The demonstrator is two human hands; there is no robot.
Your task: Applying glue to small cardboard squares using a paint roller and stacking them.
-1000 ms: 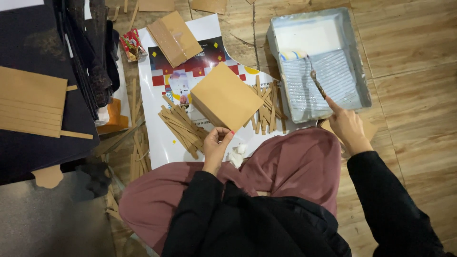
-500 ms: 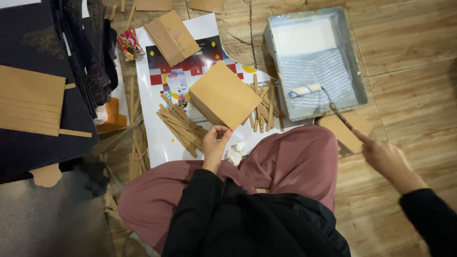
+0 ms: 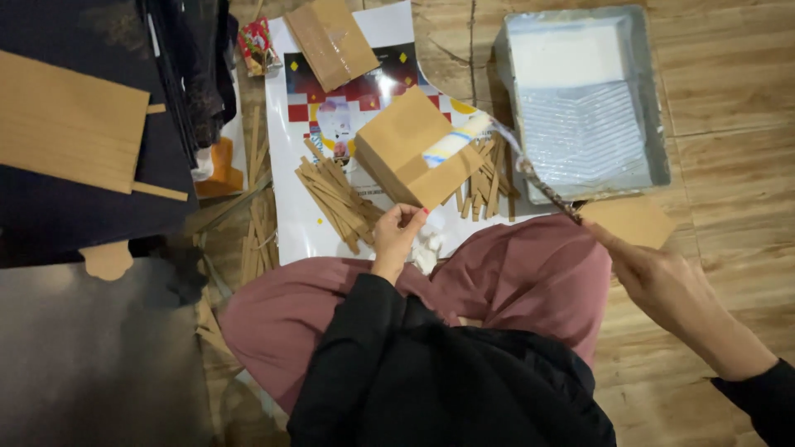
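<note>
1. The right hand (image 3: 662, 277) is closed around the thin handle of a small paint roller (image 3: 457, 139); the handle runs up and to the left from the fingers.
2. The roller's white sleeve lies on the top face of a brown cardboard box (image 3: 406, 153), touching its right edge.
3. The left hand (image 3: 397, 236) pinches the near lower corner of that box between thumb and fingers, holding it tilted above a glossy printed sheet (image 3: 306, 223) spread on the wooden floor (image 3: 729, 174).
4. A grey paint tray (image 3: 654, 108) sits just to the right of the box, with white paint pooled at its far end and a ribbed slope nearer the person.
5. Thin wooden strips (image 3: 335, 199) lie in a loose heap on the sheet to the left of the box, and more show under its right side.
6. A second, flatter cardboard piece (image 3: 331, 37) rests at the top of the sheet.
7. A tan cardboard scrap (image 3: 633, 219) lies on the floor below the tray, beside the roller handle.
8. The person sits on the floor, with the pink-clad knees (image 3: 513, 281) just below the box.
</note>
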